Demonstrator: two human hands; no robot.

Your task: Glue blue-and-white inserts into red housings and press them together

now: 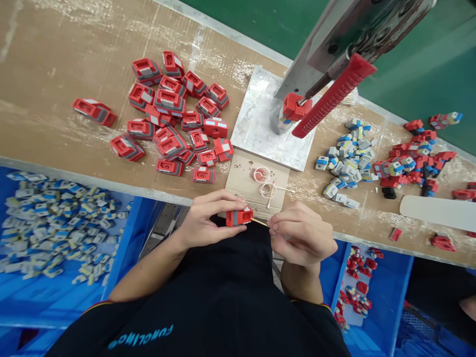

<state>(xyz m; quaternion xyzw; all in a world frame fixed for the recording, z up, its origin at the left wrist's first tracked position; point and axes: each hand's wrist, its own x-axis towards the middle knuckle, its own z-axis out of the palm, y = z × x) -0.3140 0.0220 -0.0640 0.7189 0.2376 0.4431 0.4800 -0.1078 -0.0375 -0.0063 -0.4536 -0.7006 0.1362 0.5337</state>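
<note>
Between the thumb and fingers of my left hand (212, 217) is a red plastic toy part (239, 216), held just off the table's front edge. My right hand (300, 233) pinches a thin wooden cotton swab (259, 221), whose far end touches the part's right side; that tip is hidden. Beyond my hands, two small clear round cups (267, 190) sit on a stained cardboard piece (241, 173), with more swabs lying by them. Several similar red-and-grey parts (169, 96) are heaped to the left.
A press with a red handle (334, 96) stands on a metal plate (256, 111), a red piece under it. Grey-and-blue parts (349, 158) and red assemblies (412, 158) lie right. Blue bins (124, 248) of parts stand below the table. Another person's arm (468, 307) shows far right.
</note>
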